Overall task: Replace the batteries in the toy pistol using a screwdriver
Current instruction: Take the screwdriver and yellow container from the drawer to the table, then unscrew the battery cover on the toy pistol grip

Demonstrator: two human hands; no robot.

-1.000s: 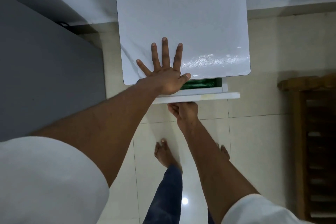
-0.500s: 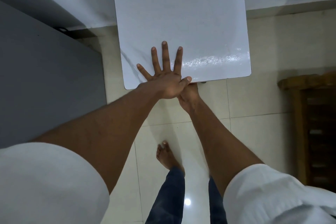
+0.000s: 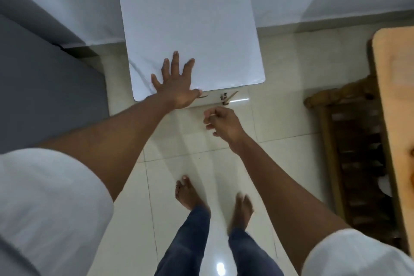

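L hand [image 3: 177, 87] flat on cabinet top [image 3: 190, 24] near front edge; R hand [image 3: 221, 123] off it

The cabinet top [image 3: 190, 24] is white with faint grey veining. The floor tiles [image 3: 179, 163] are glossy cream, the sleeves [image 3: 49, 208] white, the trousers [image 3: 186, 246] dark blue. By the floor's right edge, a wooden rack [image 3: 358, 152] looks dark brown, though blurred.

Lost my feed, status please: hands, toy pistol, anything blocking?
Left hand flat on white cabinet top. Right hand loosely curled, apparently empty. No pistol or screwdriver visible. Nothing blocking.
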